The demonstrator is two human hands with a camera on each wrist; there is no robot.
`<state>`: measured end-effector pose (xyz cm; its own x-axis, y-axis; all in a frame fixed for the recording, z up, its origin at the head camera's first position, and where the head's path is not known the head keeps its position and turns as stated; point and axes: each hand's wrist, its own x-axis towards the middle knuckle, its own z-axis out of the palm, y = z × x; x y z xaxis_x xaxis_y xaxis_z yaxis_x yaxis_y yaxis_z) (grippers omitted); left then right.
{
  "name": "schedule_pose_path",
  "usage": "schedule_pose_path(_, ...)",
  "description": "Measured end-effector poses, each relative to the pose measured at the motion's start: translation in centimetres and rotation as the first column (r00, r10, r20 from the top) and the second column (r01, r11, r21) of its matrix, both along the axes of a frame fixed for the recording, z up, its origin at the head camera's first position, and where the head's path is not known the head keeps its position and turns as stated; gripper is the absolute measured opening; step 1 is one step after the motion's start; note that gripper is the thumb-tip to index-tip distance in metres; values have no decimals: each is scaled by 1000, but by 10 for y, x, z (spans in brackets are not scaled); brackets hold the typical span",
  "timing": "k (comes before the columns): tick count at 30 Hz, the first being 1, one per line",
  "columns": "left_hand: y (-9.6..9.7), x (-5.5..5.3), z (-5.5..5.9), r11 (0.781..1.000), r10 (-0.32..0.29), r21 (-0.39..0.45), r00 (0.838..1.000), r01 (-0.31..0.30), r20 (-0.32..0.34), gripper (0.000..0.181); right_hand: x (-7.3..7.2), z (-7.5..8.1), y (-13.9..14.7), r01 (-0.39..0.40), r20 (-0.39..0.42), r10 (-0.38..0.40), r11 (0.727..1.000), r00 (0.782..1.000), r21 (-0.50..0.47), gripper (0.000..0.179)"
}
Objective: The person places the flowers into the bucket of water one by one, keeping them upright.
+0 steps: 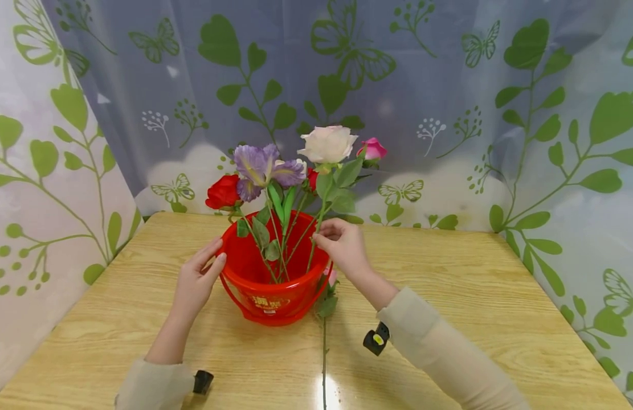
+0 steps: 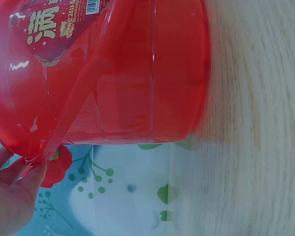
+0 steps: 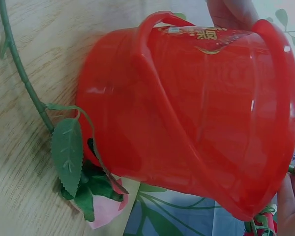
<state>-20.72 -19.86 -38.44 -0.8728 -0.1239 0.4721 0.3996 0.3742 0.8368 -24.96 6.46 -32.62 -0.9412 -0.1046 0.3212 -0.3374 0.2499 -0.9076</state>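
A red plastic bucket (image 1: 275, 302) with its handle hanging down stands on the table. My left hand (image 1: 193, 282) holds the bucket's left side at the rim, by the handle joint. Over the right rim, my right hand (image 1: 344, 245) pinches the green stem of a white rose (image 1: 327, 144), whose lower end reaches inside the bucket. A purple iris (image 1: 262, 168), a red rose (image 1: 223, 192) and a pink rose (image 1: 374, 148) rise around it; the pink rose's stem is hidden. Beside the bucket lies a pale pink rose (image 3: 108, 209), its long stem running toward me.
The wooden table (image 1: 449, 296) spreads out on both sides of the bucket. Behind it hangs a curtain (image 1: 424, 85) printed with leaves and butterflies, which also covers both sides. Black wrist devices (image 1: 376, 339) sit by both sleeves.
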Motion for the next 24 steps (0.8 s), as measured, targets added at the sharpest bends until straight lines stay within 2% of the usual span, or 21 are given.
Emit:
schedule_pose_path(8, 0, 0, 0, 1000, -2, 0, 1000, 2, -9, 37, 4, 2, -4, 21, -66, -16, 997, 998, 74, 18)
schedule_pose_path(10, 0, 0, 1, 1000, -2, -1, 1000, 2, -4, 37, 1, -1, -4, 26, -69, -20, 996, 997, 86, 18)
schedule_pose_path(24, -1, 1, 0, 1000, -11, -1, 1000, 11, -3, 38, -3, 1, -7, 28, -5, -27, 996, 1000, 89, 20)
